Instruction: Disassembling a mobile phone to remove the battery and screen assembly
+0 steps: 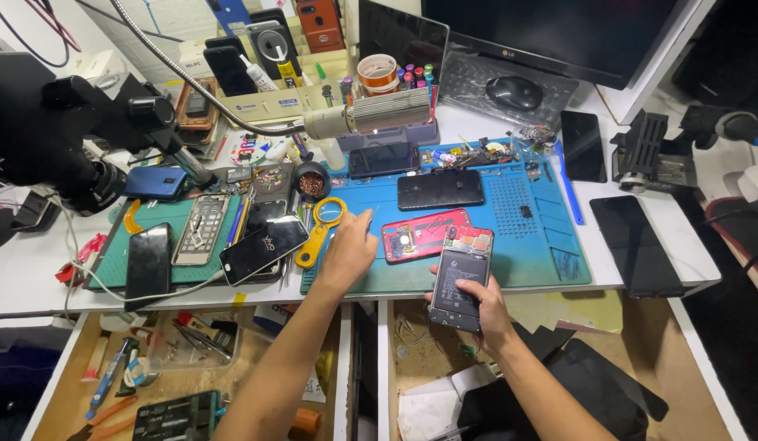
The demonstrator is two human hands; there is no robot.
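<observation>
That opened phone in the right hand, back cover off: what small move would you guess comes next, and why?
Probably the left hand picks up a small tool or part from the blue mat. Its fingers are stretched down onto the mat beside the red back cover, while the right hand holds the opened phone with its insides facing up. What the fingertips touch is too small to tell.

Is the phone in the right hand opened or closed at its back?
Opened: the phone in the right hand shows its bare battery and circuit board.
</observation>
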